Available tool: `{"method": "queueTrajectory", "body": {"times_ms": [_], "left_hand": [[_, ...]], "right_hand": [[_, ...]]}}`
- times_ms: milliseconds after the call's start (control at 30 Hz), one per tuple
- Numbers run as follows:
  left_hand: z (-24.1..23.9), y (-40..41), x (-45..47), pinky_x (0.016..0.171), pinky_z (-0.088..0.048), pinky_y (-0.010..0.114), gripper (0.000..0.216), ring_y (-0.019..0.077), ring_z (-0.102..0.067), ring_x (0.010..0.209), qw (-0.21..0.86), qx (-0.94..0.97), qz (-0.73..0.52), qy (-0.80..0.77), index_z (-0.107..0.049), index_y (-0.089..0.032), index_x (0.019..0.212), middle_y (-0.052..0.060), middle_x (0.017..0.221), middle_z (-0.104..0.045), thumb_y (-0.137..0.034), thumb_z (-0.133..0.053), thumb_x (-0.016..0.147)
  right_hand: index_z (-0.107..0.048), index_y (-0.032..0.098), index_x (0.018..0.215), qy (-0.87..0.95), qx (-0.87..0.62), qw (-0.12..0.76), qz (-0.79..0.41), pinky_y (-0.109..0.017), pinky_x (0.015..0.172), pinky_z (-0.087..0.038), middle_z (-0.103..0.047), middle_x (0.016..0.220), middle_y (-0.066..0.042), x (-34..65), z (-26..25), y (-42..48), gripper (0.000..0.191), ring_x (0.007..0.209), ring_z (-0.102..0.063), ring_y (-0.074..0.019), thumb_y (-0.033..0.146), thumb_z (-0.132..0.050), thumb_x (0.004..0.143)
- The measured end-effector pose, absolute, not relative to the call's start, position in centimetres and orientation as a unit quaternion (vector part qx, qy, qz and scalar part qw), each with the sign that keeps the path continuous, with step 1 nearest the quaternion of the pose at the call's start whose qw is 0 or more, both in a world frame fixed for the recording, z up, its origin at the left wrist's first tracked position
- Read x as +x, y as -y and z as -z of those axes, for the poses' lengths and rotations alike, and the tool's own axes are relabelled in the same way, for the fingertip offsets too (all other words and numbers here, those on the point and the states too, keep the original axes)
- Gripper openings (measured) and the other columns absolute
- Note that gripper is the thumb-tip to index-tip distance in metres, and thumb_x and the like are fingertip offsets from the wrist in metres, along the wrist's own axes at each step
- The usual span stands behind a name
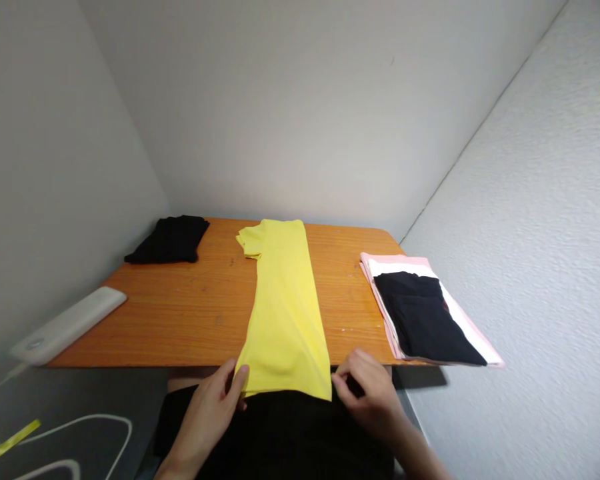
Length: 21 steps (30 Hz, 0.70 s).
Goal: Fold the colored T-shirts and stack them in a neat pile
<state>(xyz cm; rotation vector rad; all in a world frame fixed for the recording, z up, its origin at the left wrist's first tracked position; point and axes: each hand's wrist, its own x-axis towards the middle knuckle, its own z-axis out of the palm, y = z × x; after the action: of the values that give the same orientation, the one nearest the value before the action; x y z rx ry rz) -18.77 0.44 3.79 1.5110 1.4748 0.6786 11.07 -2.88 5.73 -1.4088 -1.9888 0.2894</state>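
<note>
A yellow T-shirt [287, 300], folded lengthwise with its sleeves on the left, lies down the middle of the table. Its hem hangs past the front edge, toward my lap. My left hand [213, 403] pinches the hem's left corner, thumb on top and fingers partly hidden beneath the cloth. At the opposite side of the hem, my right hand [367, 390] has thumb and forefinger closed in a pinch at the shirt's right edge. Little of the cloth between those fingertips can be made out.
On the wooden table [190, 313], a folded black garment [173, 240] lies at back left. Folded pink, white and black clothes [425, 317] are stacked at right. A white oblong device [70, 327] with a cable [95, 418] sits at left. Walls enclose the back and sides.
</note>
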Motion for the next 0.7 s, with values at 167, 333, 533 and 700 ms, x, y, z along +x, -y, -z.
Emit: {"method": "queueTrajectory", "body": {"times_ms": [167,333,533,700], "left_hand": [[-3.6,0.0,-18.9,0.056,-0.045,0.026,0.042,0.0201,-0.064,0.054,0.451,0.615,-0.256,-0.595,-0.061,-0.02,0.091,-0.002,0.052,-0.06,-0.058,-0.044,0.09],[-1.6,0.0,-18.7,0.05,-0.043,0.024,0.052,0.0163,-0.059,0.048,0.535,0.543,-0.317,-0.565,-0.059,-0.017,0.096,-0.002,0.059,-0.06,-0.066,-0.046,0.086],[-0.1,0.3,-19.8,0.044,-0.037,0.021,0.048,0.0101,-0.048,0.047,0.522,0.553,-0.321,-0.564,-0.06,-0.018,0.084,-0.002,0.068,-0.055,-0.065,-0.048,0.086],[-0.6,0.5,-21.4,0.067,-0.049,0.023,0.039,0.0159,-0.058,0.072,0.431,0.635,-0.291,-0.571,-0.065,-0.02,0.083,0.003,0.08,-0.061,-0.055,-0.051,0.088]], "right_hand": [[-0.061,0.022,0.104,0.75,-0.572,0.324,-0.078,-0.041,0.088,-0.046,-0.067,0.101,-0.01,11.6,-7.8,-7.1,0.025,0.098,-0.06,-0.0248,0.035,-0.041,0.097],[-0.036,0.008,0.146,0.816,-0.539,0.172,-0.114,-0.043,0.115,-0.025,-0.031,0.153,-0.019,9.6,-5.3,-15.0,0.064,0.142,-0.027,-0.0265,0.051,-0.029,0.099],[-0.019,0.005,0.153,0.828,-0.549,0.072,-0.09,-0.049,0.118,-0.009,0.001,0.158,-0.018,7.8,-2.7,-16.3,0.094,0.146,0.006,-0.0317,0.075,-0.023,0.09],[-0.015,0.009,0.154,0.826,-0.556,0.056,-0.081,-0.048,0.118,-0.006,0.005,0.158,-0.015,8.2,-2.5,-15.8,0.094,0.145,0.007,-0.0314,0.077,-0.02,0.089]]}}
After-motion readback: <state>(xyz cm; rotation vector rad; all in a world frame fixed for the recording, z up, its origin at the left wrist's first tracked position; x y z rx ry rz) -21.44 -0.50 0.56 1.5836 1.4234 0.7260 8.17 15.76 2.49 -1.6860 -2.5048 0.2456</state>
